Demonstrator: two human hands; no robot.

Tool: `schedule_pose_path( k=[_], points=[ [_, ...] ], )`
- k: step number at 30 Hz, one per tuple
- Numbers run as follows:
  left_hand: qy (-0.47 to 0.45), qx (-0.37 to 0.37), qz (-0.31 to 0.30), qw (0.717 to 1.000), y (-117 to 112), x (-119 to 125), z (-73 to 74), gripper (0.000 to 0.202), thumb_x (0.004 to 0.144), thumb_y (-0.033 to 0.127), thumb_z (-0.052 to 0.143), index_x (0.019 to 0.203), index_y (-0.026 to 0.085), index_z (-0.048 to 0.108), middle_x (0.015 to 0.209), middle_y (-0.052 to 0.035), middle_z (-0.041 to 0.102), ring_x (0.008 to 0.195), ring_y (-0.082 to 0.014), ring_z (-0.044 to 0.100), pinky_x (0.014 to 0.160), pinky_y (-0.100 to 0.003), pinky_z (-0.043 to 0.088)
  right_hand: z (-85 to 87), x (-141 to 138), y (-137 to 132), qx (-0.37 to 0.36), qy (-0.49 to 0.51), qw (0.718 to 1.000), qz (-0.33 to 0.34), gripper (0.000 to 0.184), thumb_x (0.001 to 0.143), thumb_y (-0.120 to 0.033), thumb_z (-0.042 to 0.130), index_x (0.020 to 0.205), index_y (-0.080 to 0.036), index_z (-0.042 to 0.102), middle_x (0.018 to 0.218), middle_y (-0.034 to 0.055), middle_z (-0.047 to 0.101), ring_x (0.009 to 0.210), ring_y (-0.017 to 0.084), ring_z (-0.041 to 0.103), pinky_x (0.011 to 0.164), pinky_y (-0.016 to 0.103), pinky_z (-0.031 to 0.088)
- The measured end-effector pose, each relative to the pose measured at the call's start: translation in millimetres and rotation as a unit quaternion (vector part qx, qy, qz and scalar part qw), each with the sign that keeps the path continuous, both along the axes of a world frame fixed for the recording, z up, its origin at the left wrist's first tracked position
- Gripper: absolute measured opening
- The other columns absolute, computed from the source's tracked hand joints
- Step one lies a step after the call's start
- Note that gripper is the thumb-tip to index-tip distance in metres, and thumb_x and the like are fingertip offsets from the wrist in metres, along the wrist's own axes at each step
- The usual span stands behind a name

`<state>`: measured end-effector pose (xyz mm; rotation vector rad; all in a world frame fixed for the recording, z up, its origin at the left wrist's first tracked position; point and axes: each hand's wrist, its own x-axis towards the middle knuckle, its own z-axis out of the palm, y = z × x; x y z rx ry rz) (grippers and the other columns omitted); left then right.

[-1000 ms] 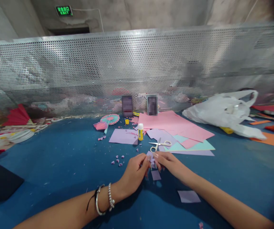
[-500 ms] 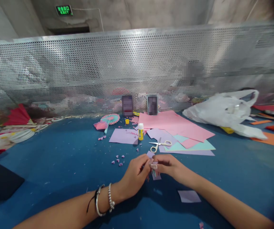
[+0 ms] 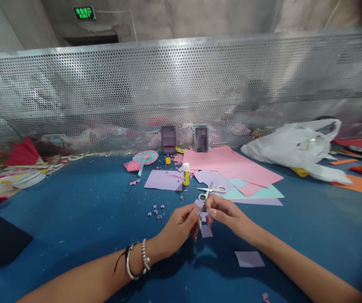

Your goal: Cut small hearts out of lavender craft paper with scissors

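Note:
My left hand (image 3: 183, 225) pinches thumb and forefinger together at the edge of a small piece of purple paper (image 3: 203, 216). Just to its right, my right hand (image 3: 225, 213) has its fingers curled and thumb near the forefinger; what it holds, if anything, is hidden. Another purple paper square (image 3: 206, 231) shows below the fingertips, and a purple scrap (image 3: 199, 203) just beyond them. White-handled scissors (image 3: 210, 190) lie open past my hands, beside an uncapped glue stick (image 3: 186, 176) standing upright. Several tiny folded purple paper pieces (image 3: 156, 211) lie to the left.
Sheets of pink paper (image 3: 228, 164) overlap purple and mint sheets behind the scissors. A purple sheet (image 3: 160, 180) and a paper fan (image 3: 146, 158) lie left of them. A white plastic bag (image 3: 291, 145) sits at right, a purple rectangle (image 3: 249, 259) near my right forearm, a dark flat object (image 3: 1, 240) at left.
My right hand has moved slightly right and up, away from my left fingertips, opening a gap that shows more of the purple paper. My left hand has barely moved.

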<state>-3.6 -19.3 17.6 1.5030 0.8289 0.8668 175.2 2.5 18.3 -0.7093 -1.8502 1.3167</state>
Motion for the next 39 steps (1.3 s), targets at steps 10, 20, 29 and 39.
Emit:
schedule_pose_path(
  k=[10, 20, 29, 39],
  points=[
    [-0.052, -0.103, -0.083, 0.990, 8, -1, -6.2, 0.038, 0.083, 0.048, 0.041, 0.062, 0.016, 0.043, 0.046, 0.0045, 0.043, 0.039, -0.0061, 0.037, 0.042, -0.020, 0.027, 6.4, 3, 3, 0.206, -0.030, 0.978, -0.002, 0.014, 0.073, -0.032, 0.068, 0.080, -0.020, 0.066, 0.077, 0.0036, 0.060, 0.075, 0.016, 0.055, 0.070, 0.030, 0.044],
    [-0.108, -0.128, -0.061, 0.984, 9, 4, -10.8, 0.035, 0.085, 0.050, 0.041, 0.076, 0.017, 0.043, 0.058, 0.0049, 0.045, 0.042, -0.0063, 0.042, 0.043, -0.020, 0.034, 4.3, 1, 2, 0.468, -0.082, 0.873, -0.112, 0.010, 0.080, -0.014, 0.058, 0.076, -0.021, 0.064, 0.075, 0.0025, 0.062, 0.071, 0.014, 0.052, 0.069, 0.031, 0.042],
    [-0.081, -0.111, -0.074, 0.988, 8, 3, -13.3, 0.033, 0.087, 0.049, 0.037, 0.078, 0.017, 0.038, 0.057, 0.0069, 0.040, 0.041, -0.0047, 0.041, 0.043, -0.018, 0.034, 4.2, 0, -1, 0.523, -0.121, 0.834, -0.129, 0.011, 0.083, -0.018, 0.055, 0.075, -0.018, 0.061, 0.074, 0.0037, 0.062, 0.071, 0.015, 0.050, 0.065, 0.029, 0.042],
    [-0.077, -0.072, -0.019, 0.994, 3, 3, -5.0, 0.025, 0.088, 0.043, 0.037, 0.080, 0.019, 0.036, 0.061, 0.0055, 0.046, 0.045, -0.0054, 0.043, 0.046, -0.018, 0.035, 1.6, 3, 3, 0.510, -0.139, 0.836, -0.149, 0.014, 0.083, -0.013, 0.053, 0.085, -0.021, 0.065, 0.079, 0.0035, 0.063, 0.074, 0.015, 0.051, 0.067, 0.031, 0.043]
  ],
)
